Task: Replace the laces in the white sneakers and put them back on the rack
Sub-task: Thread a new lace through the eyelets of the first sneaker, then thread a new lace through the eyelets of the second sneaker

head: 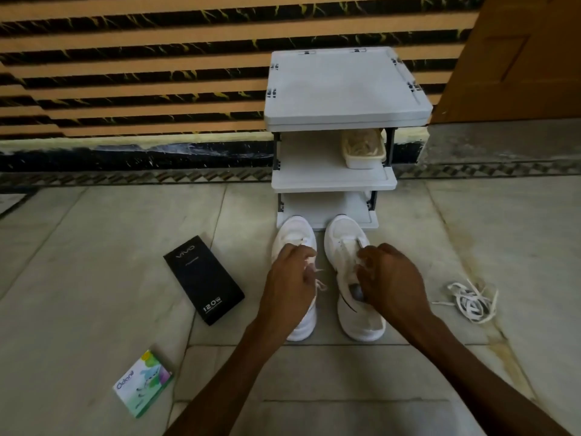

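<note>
Left hand (290,278): fingers (300,251) curled down over the laced top of the left sneaker (294,229), gripping it. One lace end (321,286) sticks out just beside the hand.

Right hand (393,278): fingers (366,262) hooked into the mouth of the right sneaker (361,322), holding its tongue.

We count two hands and two sneakers. There is one rack (342,86) with three shelves, and one tray (361,163) on the middle shelf. We also count one heap of loose laces (471,302) and two boxes.

Sneakers stand side by side on the floor (94,247), toes at the rack's bottom shelf.

Loose laces lie on the floor to the right, well apart from the right sneaker. Black box (204,280) lies left of the left sneaker, and the green-and-white box (143,383) lies nearer us.

Both hands cover the sneakers' midparts, so we cannot tell how far the lacing runs.

Sneakers: all white, with a dark line along the right one's side.
</note>
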Available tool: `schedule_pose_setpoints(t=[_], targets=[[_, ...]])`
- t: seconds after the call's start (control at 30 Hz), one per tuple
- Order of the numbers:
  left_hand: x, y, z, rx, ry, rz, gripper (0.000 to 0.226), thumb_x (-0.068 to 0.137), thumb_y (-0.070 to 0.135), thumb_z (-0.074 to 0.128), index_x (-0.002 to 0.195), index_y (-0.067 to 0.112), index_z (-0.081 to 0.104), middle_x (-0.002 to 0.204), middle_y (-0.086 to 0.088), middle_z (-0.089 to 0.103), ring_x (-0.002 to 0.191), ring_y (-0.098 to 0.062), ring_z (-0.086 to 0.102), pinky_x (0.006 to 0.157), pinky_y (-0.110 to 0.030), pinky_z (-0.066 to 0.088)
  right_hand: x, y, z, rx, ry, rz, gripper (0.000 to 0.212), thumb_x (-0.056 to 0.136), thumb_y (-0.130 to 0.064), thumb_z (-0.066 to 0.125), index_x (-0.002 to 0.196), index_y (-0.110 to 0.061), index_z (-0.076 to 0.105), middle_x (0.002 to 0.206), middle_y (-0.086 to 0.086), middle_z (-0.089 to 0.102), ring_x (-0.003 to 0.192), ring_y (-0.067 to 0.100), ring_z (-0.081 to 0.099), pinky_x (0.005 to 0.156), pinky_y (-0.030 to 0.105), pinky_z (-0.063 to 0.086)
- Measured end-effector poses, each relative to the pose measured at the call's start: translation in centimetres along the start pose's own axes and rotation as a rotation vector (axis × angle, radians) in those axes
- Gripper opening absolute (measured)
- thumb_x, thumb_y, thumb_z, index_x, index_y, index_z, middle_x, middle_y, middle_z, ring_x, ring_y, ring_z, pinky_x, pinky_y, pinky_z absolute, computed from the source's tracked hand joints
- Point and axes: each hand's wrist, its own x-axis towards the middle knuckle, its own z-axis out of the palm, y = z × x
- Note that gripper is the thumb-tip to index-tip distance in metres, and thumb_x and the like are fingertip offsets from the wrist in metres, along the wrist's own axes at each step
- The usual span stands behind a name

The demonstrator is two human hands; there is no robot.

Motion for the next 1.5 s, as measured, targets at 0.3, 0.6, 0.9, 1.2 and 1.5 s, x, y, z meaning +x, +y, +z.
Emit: schedule_pose_setpoints(t=[0.3,0.6,0.9,1.2,1.5], targets=[[1.0,3.2,6.2,0.132,-0.210,-0.023,0.044,0.093,0.020,0.054,0.136,0.019,0.046,0.119,-0.009,0.057,0.107,-0.023,0.057,0.079,-0.023,0.039,0.4,4.0,1.4,0.024,-0.149,0.057,0.047,0.085,-0.019,0.060,0.132,-0.018,0.055,0.094,0.007,0.057,0.077,0.027,0.061,0.064,0.028,0.043],[-5.8,4.7,7.3,0.088,-0.299,0.007,0.061,0.092,0.018,0.055,0.149,0.027,0.034,0.125,-0.011,0.053,0.110,-0.024,0.055,0.089,-0.026,0.040,-7.2,7.9,1.5,0.178,-0.039,-0.004,0.040,0.084,-0.017,0.065,0.124,-0.015,0.064,0.086,0.011,0.059,0.058,0.028,0.058,0.058,0.037,0.052],[-7.3,6.3,7.6,0.168,-0.255,0.100,0.046,0.088,0.021,0.059,0.134,0.019,0.052,0.131,-0.005,0.045,0.120,-0.023,0.045,0.100,-0.028,0.037,-10.6,10.5,-0.3,0.445,-0.080,0.072,0.028,0.092,-0.032,0.063,0.116,-0.018,0.068,0.092,-0.003,0.068,0.068,0.010,0.065,0.067,0.031,0.055],[-2.6,9.0,11.0,0.046,-0.371,0.196,0.014,0.091,0.020,0.059,0.103,0.023,0.066,0.105,0.004,0.061,0.105,-0.015,0.048,0.084,-0.014,0.027,-5.5,18.1,1.5,-0.065,-0.087,0.184,0.029,0.081,-0.005,0.060,0.107,-0.013,0.071,0.116,0.011,0.064,0.100,0.033,0.062,0.074,0.039,0.055],[-1.2,9.2,12.0,-0.024,-0.372,0.152,0.012,0.092,0.019,0.059,0.100,0.026,0.066,0.101,0.012,0.059,0.100,-0.006,0.048,0.083,-0.011,0.030,-4.2,18.6,2.5,-0.435,-0.152,-0.028,0.028,0.085,-0.019,0.058,0.111,-0.008,0.062,0.110,0.013,0.061,0.104,0.032,0.048,0.086,0.044,0.041]])
